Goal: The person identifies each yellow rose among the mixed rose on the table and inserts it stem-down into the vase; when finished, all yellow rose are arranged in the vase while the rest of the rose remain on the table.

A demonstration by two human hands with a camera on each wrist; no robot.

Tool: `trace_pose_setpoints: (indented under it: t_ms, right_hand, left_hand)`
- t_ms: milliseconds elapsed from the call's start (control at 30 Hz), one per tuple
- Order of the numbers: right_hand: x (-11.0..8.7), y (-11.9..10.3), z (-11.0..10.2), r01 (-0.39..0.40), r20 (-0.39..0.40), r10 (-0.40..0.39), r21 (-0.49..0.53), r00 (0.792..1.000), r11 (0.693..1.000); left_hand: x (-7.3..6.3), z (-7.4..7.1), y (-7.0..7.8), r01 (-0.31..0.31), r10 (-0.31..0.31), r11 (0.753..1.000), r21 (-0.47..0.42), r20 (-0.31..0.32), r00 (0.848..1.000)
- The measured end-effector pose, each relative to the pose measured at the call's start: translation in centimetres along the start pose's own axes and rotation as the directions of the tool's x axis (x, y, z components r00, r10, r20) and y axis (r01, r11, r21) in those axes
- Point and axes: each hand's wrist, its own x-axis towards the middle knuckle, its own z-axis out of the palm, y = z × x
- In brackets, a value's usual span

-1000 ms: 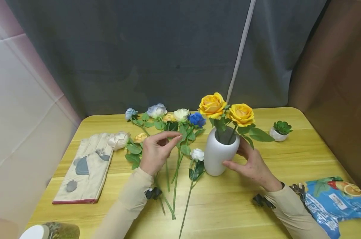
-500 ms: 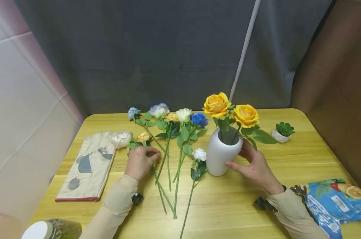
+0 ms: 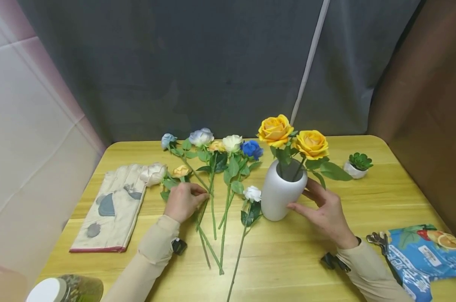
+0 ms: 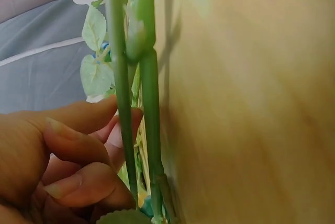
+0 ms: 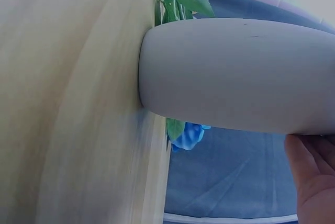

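Observation:
A white vase [image 3: 278, 199] stands upright on the table, with two yellow roses [image 3: 276, 131] in its mouth. My right hand [image 3: 327, 213] holds the vase from the right, thumb in front and fingers behind. In the right wrist view, the vase [image 5: 235, 75] fills the middle. Left of it, my left hand [image 3: 184, 202] is low over the crossed stems of loose artificial flowers. The left wrist view has its bent fingers [image 4: 78, 140] at a green stem [image 4: 121, 82]; whether they pinch one is unclear. A white rose [image 3: 252, 193] lies beside the vase.
Blue, white and peach flowers [image 3: 201, 137] lie along the back. A folded spotted cloth [image 3: 107, 207] is at left, a lidded jar [image 3: 81, 288] at front left. A potted succulent [image 3: 358, 165] stands right; a blue packet [image 3: 426, 256] with a metal clip lies front right.
My left hand has come down and left from above the flowers to the stems, then shifted slightly right. The right hand stays on the vase. The flowers show no clear movement.

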Motion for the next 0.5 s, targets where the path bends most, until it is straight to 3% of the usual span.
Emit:
trace_pose_setpoints:
  t_ms: [500]
  right_hand:
    - [0.05, -0.08, -0.20, -0.029, 0.013, 0.029, -0.045, 0.999, 0.999]
  left_hand:
    - [0.15, 0.08, -0.27, 0.079, -0.071, 0.994, -0.081, 0.092, 0.993]
